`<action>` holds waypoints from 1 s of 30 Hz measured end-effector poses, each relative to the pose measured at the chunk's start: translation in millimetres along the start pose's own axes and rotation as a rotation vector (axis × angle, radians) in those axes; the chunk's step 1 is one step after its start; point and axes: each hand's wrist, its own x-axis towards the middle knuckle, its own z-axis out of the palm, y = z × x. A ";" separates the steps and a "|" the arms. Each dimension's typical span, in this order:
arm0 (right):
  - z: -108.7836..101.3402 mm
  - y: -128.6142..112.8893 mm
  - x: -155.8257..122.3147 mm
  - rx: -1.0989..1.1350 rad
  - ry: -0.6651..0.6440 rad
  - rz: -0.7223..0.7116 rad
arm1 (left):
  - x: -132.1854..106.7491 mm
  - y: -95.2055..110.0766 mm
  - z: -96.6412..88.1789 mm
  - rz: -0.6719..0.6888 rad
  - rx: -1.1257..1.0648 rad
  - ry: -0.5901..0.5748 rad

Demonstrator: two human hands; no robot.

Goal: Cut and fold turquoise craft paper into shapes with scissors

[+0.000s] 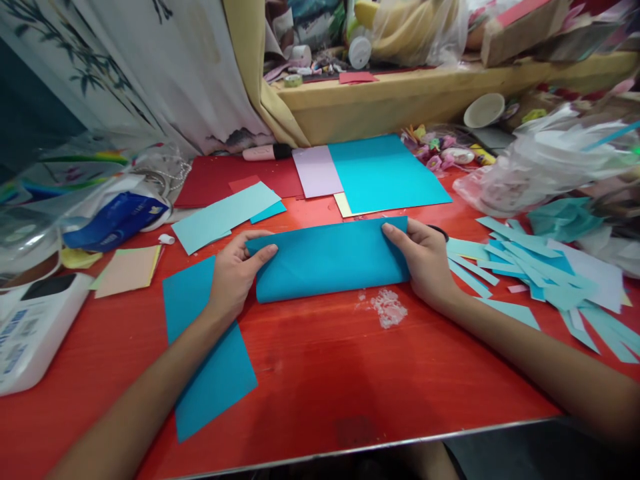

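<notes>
A blue sheet of paper [330, 260] lies folded over on the red table [320, 380], its rounded fold toward me. My left hand [235, 273] grips its left end, thumb on top and fingers curled under. My right hand [425, 257] pinches its right end the same way. Another blue sheet [210, 360] lies flat under my left forearm.
Light blue, lilac, dark red and bright blue sheets [385, 173] lie behind. A pile of blue paper scraps [540, 267] and a plastic bag [545, 160] are at right. A white device [30, 327] and blue packet [113, 220] sit at left. White residue [387, 308] marks the table.
</notes>
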 end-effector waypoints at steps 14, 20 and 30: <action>0.6 2.1 0.5 0.028 0.060 -0.034 | -2.5 1.0 0.6 -0.029 -0.044 -0.038; 0.5 1.8 0.1 -0.021 0.055 -0.034 | -2.4 -0.5 0.4 -0.012 -0.003 0.024; 0.7 -0.1 -0.5 -0.090 0.051 -0.067 | -8.2 2.6 2.1 0.047 0.143 0.159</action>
